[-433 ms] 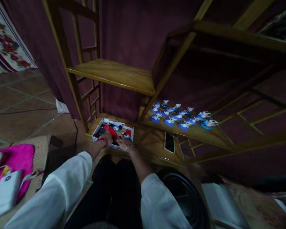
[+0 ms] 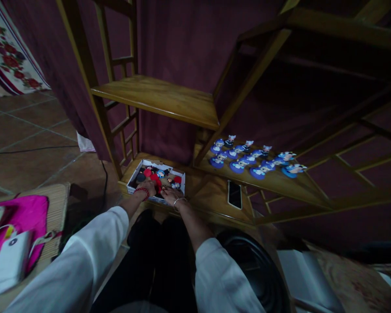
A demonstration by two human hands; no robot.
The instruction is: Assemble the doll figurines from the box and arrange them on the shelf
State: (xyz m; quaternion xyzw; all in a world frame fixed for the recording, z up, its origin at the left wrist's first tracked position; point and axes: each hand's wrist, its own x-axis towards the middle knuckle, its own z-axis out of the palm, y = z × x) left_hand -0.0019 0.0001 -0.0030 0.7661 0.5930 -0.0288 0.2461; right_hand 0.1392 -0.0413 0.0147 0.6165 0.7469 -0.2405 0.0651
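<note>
A shallow white cardboard box (image 2: 179,178) rests on the low wooden shelf in front of me, holding several small figurines with red or dark round bases. My left hand (image 2: 149,187), with a red bead bracelet, reaches over its near edge. The fingers are bent down by a red base (image 2: 158,182); whatever they grip is hidden. Beside it my right hand (image 2: 170,195), wearing a silver bangle, lies over the same edge with fingers stretched towards a small dark-haired figurine (image 2: 164,188). A blue-and-white figurine (image 2: 160,174) lies farther back in the box.
Several blue-and-white figurines on round bases (image 2: 237,165) stand on the raised shelf at right. A phone (image 2: 234,194) lies on the lower shelf. A wooden shelf board (image 2: 156,98) overhangs the box. A black round stool (image 2: 254,261) is by my right knee; a white power bank (image 2: 11,256) lies left.
The view has shifted slightly, so the shelf's right part sits farther right. Both hands stay in the box, with only small finger movement.
</note>
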